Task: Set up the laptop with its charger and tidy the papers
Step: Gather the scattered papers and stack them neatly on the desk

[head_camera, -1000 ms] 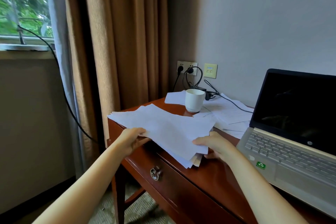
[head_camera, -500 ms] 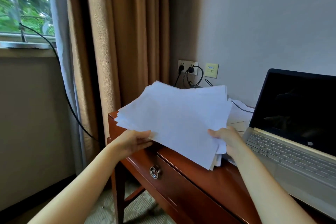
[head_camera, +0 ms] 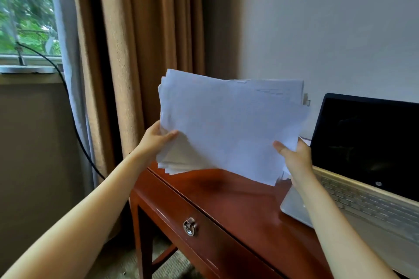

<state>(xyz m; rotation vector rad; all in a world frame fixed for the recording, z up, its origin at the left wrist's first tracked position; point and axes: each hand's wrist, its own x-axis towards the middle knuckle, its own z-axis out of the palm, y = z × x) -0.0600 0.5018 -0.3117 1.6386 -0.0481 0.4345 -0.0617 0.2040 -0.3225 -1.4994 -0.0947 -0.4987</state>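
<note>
A stack of white papers [head_camera: 229, 124] is held almost upright above the wooden desk [head_camera: 238, 201], its uneven lower edges just over the desktop. My left hand [head_camera: 156, 140] grips the stack's left edge, thumb on the front. My right hand [head_camera: 292, 158] grips the lower right corner. The open silver laptop [head_camera: 367, 165], screen dark, stands at the right on the desk. The papers hide the wall sockets, the charger and the cup behind them.
A brown curtain [head_camera: 136, 52] hangs left of the desk beside a window [head_camera: 25, 11]. A black cable [head_camera: 74, 120] runs down from the sill. The desk drawer has a metal ring pull [head_camera: 190, 227]. A bit of paper [head_camera: 305, 139] shows behind my right hand.
Both hands lifted the stack off the desk and tipped it from flat to nearly upright. It now covers the cup, sockets and loose sheets behind.
</note>
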